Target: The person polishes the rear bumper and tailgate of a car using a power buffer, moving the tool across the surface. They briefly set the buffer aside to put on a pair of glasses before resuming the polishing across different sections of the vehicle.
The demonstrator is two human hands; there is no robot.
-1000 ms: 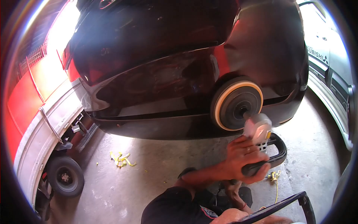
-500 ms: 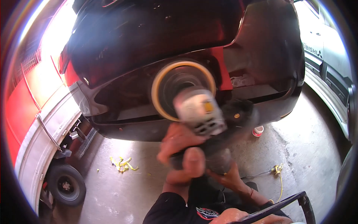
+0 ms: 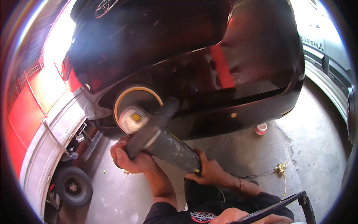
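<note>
I hold a rotary polisher [image 3: 173, 149] against the rear of a dark, glossy car [image 3: 179, 80]. Its round pad [image 3: 154, 95], rimmed in orange-yellow, touches or nearly touches the left part of the bumper and is blurred. My left hand [image 3: 130, 159] is closed around the black side handle near the polisher's head. Farther back, my right hand [image 3: 209, 171] wraps the rear end of the dark body. A red strip [image 3: 222, 67] shows on the bumper to the right of the pad.
A white and red tub [image 3: 261, 129] stands on the concrete floor. A yellow cord connector [image 3: 280, 168] lies at the right, with a dark cable running to it. A truck's wheel [image 3: 73, 186] is at left, and a white vehicle [image 3: 322, 48] at right.
The polisher has swung left and slightly down along the bumper, moving away from the red strip. Both hands have moved with it, and its body now shows more fully.
</note>
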